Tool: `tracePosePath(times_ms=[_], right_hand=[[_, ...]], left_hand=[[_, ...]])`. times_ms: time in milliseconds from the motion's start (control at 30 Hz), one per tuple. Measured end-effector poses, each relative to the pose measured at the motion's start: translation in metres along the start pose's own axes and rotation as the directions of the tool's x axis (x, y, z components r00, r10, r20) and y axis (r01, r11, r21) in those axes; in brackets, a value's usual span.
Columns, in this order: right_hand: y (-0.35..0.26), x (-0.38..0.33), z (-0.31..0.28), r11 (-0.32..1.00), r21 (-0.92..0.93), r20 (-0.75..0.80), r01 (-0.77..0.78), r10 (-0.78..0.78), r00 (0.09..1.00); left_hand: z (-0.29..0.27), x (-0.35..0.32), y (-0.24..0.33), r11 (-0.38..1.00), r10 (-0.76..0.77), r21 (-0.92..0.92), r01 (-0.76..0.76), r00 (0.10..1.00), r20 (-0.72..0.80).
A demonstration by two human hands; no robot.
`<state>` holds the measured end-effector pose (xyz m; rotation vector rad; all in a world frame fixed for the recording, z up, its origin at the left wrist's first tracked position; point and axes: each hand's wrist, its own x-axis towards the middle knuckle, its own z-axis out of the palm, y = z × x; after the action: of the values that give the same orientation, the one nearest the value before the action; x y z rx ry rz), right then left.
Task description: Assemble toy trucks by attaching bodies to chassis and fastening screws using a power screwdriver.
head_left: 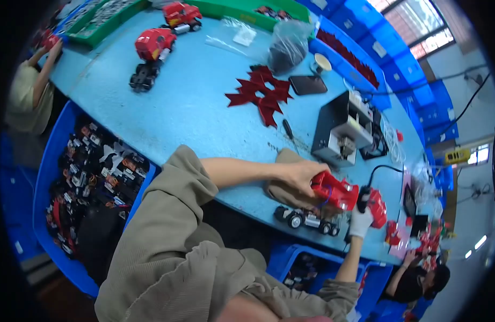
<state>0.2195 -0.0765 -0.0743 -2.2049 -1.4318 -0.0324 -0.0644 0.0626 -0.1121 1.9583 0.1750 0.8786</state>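
- Red plastic toy truck cab [336, 190] sits above the blue table's [194, 107] near edge, clamped in the bare left hand [298, 176].
- White-gloved right hand [360, 221] is closed around a dark tool [363, 197] touching the cab.
- Black wheeled chassis [306, 219] lies just below.

Open table in the middle, crowded near the hands

The blue table [188, 102] has a wide bare area in the centre and centre-left of the frame, where a hand can pass freely. At the right, the grey machine [341, 129] with its cables blocks the way. The flat red parts [261, 94] and a screwdriver [288, 130] lie in the upper middle. The black wheeled chassis [306, 219] stands near the table's lower edge, just under the left hand [301, 176]. Blue bins [360, 59] close the far side.
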Motion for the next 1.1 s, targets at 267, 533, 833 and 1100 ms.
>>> tracePosePath(times_ms=[267, 533, 833, 1100], right_hand=[[-0.018, -0.058, -0.004, 0.99, 0.096, 0.029, -0.105, 0.103, 0.994], [-0.074, -0.17, 0.024, 0.822, 0.551, -0.145, 0.144, -0.075, 0.987], [-0.245, -0.159, 0.032, 0.467, 0.419, -0.245, 0.779, -0.768, 0.592], [-0.33, -0.177, 0.127, 0.333, 0.613, -0.094, 0.717, -0.87, 0.485]], left_hand=[[0.001, -0.003, 0.009, 0.998, -0.038, -0.048, 0.04, 0.999, 0.035], [-0.035, -0.011, 0.06, 0.894, 0.37, 0.316, -0.319, 0.922, -0.114], [-0.099, -0.087, 0.203, 0.105, -0.374, 0.902, -0.418, 0.824, 0.426], [-0.139, -0.167, 0.116, -0.429, -0.656, 0.756, -0.494, 0.746, 0.114]])
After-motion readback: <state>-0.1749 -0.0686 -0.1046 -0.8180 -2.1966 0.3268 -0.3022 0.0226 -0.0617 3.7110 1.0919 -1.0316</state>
